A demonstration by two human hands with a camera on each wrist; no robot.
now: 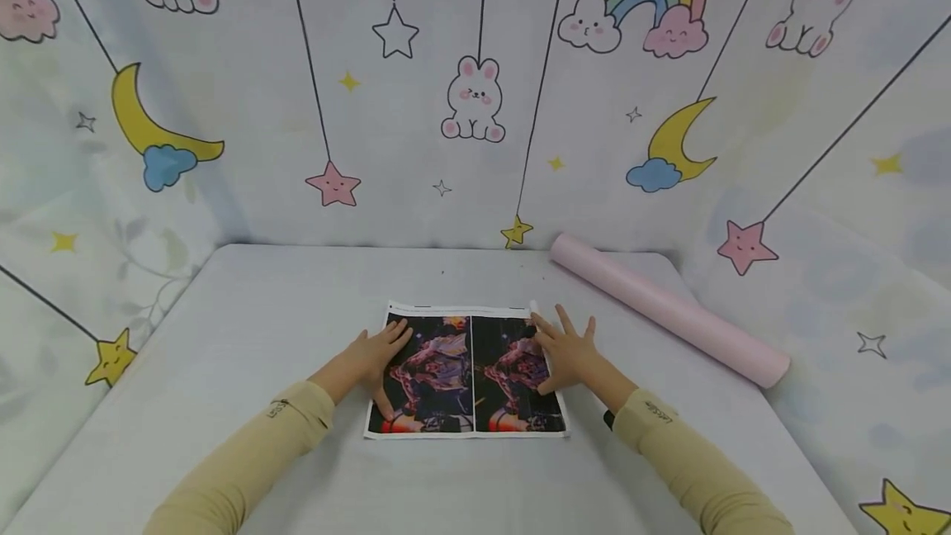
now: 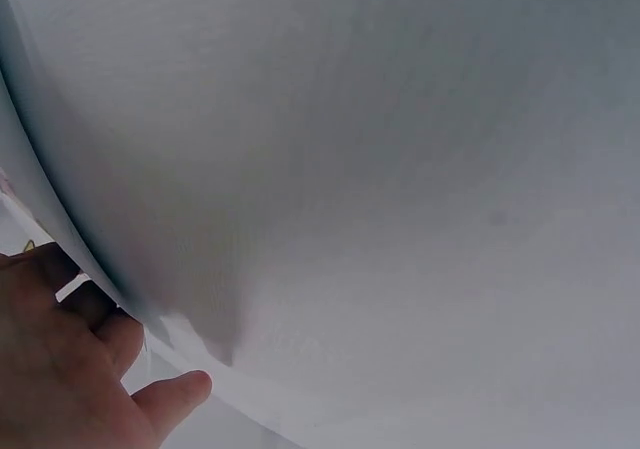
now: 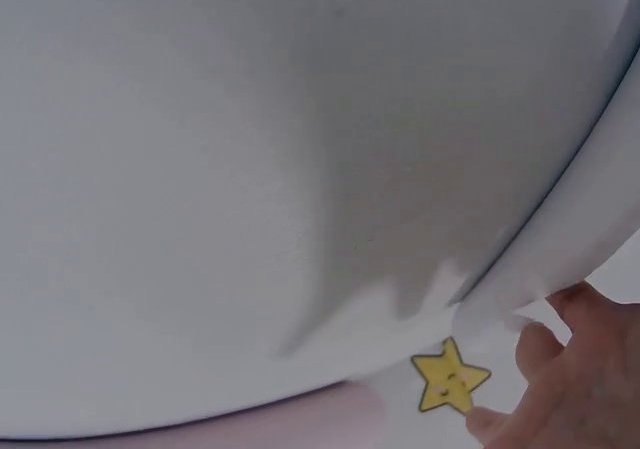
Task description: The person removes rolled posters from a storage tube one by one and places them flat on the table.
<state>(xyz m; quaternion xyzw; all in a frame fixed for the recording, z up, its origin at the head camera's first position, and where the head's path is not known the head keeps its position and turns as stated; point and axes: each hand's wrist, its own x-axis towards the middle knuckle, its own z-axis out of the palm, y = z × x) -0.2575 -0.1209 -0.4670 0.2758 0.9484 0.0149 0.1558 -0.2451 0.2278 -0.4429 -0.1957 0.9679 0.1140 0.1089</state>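
A printed paper sheet (image 1: 434, 386) with two matching dark, colourful pictures side by side and a white margin lies flat on the white table. My left hand (image 1: 377, 356) rests on its left side, fingers spread and thumb pointing toward the near edge. On the right side lies my right hand (image 1: 570, 355), its fingers fanned out over the picture and past the sheet's edge. The left wrist view has the left hand (image 2: 75, 359) at the lower left. At the lower right of the right wrist view is the right hand (image 3: 570, 379); the printed pictures are hidden there.
A pink roll (image 1: 669, 308) lies slantwise along the right side of the white table (image 1: 245, 337). Around the table hangs a pale curtain (image 1: 416, 139) printed with rabbits, stars, moons and a rainbow. Small dark specks dot the table's far part.
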